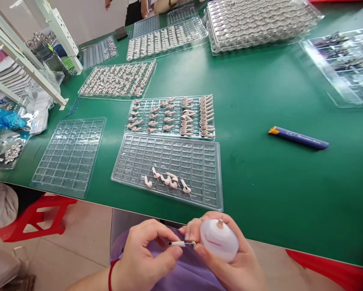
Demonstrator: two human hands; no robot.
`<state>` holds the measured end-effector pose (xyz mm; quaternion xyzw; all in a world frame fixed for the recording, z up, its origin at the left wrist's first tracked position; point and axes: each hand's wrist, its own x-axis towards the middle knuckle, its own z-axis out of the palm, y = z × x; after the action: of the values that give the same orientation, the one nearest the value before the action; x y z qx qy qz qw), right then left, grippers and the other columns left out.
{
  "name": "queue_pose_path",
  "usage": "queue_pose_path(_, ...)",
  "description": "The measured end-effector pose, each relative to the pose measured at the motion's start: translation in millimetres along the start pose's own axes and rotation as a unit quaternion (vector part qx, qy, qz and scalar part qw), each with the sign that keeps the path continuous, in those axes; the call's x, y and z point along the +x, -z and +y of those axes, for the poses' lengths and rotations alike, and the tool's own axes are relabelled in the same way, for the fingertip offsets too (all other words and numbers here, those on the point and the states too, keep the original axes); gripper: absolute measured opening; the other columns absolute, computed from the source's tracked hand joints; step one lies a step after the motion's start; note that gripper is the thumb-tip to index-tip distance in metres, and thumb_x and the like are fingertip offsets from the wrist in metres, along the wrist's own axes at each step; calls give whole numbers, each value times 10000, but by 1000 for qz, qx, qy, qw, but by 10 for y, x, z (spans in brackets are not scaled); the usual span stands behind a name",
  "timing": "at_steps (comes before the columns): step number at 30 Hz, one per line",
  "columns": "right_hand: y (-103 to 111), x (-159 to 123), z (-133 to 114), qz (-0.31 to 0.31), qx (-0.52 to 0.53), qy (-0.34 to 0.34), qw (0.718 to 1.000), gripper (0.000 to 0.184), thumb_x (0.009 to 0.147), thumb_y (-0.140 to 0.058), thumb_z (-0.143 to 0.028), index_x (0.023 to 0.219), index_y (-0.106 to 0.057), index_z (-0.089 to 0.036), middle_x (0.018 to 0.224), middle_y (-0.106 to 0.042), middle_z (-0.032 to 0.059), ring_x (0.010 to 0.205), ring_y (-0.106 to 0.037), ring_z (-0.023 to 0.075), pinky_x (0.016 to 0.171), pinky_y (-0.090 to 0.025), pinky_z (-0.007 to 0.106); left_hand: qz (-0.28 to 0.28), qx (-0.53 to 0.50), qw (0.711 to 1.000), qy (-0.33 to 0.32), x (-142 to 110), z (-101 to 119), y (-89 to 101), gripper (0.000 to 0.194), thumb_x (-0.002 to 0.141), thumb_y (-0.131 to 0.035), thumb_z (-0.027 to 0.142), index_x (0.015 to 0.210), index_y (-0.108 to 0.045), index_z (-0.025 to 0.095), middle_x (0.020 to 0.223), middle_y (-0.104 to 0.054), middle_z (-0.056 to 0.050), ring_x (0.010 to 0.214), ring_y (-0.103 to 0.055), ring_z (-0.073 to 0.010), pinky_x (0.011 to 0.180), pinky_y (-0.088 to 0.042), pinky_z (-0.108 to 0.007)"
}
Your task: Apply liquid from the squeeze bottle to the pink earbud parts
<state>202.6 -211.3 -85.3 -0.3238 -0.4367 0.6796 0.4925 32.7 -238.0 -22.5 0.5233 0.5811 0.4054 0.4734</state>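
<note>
My left hand, with a red band at its wrist, pinches a small white earbud stem between thumb and fingers. A thin wire or pin runs from the stem to a tiny part at the fingertips of my right hand. That hand is also wrapped round a translucent white squeeze bottle, its nozzle tilted up. Both hands are over my lap at the table's front edge. Just beyond them is a grey compartment tray with several white earbuds loose on it.
Behind it stands a clear tray of earbud shells. A blue cutter-like tool lies on the green table. A clear tray is at left, a stack of trays at the back. Red stools flank the front edge.
</note>
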Motion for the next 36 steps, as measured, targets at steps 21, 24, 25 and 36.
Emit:
queue_pose_path(21, 44, -43, -124, -1, -166, 77, 983, 381, 795, -665, -107, 1107, -552, -296, 894, -685, 38, 831, -687, 195, 725, -598, 305, -6, -24, 1000, 12, -3, -60, 8, 202, 833, -720, 370, 808, -738, 170, 763, -673, -58, 703, -614, -145, 620, -505, -218)
queue_pose_path(24, 50, -57, -117, -5, -178, 61, 982, 401, 787, -659, -95, 1115, -552, -298, 901, -675, 37, 835, -694, 196, 700, -599, 279, 3, -1, 1000, -29, -21, -47, 5, 158, 840, -719, 334, 844, -746, 178, 774, -664, -53, 715, -623, -143, 637, -512, -217)
queue_pose_path(25, 52, -62, -109, -6, -183, 58, 981, 405, 783, -660, -94, 1115, -551, -299, 909, -671, 36, 838, -696, 198, 692, -599, 272, 7, 5, 999, -37, -28, -45, 5, 145, 840, -720, 323, 853, -747, 181, 779, -663, -51, 719, -624, -142, 645, -511, -217)
queue_pose_path(36, 47, -80, -103, 2, -203, 43, 978, 358, 800, -687, -165, 1095, -539, -306, 872, -679, 28, 812, -712, 210, 660, -609, 278, -16, -8, 1000, 15, -30, -6, 1, 153, 835, -722, 323, 862, -771, 180, 790, -680, -61, 717, -629, -145, 640, -503, -211)
